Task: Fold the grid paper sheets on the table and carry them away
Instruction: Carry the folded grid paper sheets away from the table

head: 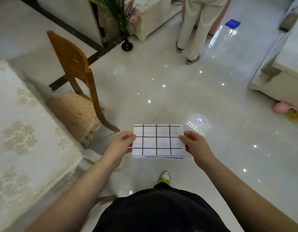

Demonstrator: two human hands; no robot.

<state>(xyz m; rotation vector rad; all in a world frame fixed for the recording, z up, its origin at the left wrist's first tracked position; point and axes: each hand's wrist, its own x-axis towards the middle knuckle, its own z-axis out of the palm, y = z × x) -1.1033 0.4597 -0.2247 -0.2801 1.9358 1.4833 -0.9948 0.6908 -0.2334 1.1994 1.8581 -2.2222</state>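
Folded grid paper sheets held out flat in front of the person, over the glossy floor, well clear of the tabletop at left. Left hand pinches the left edge, right hand pinches the right edge, thumbs on top, fingers underneath. Lower edge shows layers slightly offset, so looks like more than one ply. Judged stage: folding done, carrying step in progress. To do it well: keep both pinches firm and level so the plies don't slide apart, keep paper taut not bowed, steer right of the wooden chair and mind the other person standing ahead. Pink toy on floor at far right, out of path
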